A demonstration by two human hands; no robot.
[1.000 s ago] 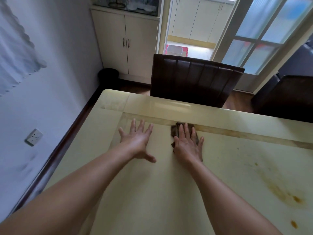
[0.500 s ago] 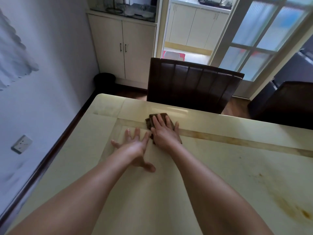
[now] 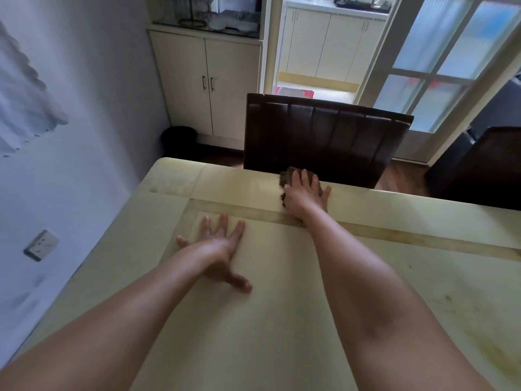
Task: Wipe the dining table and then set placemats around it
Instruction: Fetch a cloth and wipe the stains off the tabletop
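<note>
Cream counter [image 3: 282, 320], head view: right hand [image 3: 303, 193], fingers laid flat, presses the brown cloth [image 3: 286, 176] at the far edge beside the chair [image 3: 324, 136], having advanced from the inlaid band [image 3: 394, 235]. Left hand [image 3: 217, 246] braces flat, fingers spread. Stains [image 3: 499, 351] at near right unwiped; wiping judged incomplete.

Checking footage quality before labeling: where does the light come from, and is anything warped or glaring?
Head view: daylight comes through the glass door behind the chair; faint sheen on the table beside the cloth; the wide lens bends the table edges.
</note>
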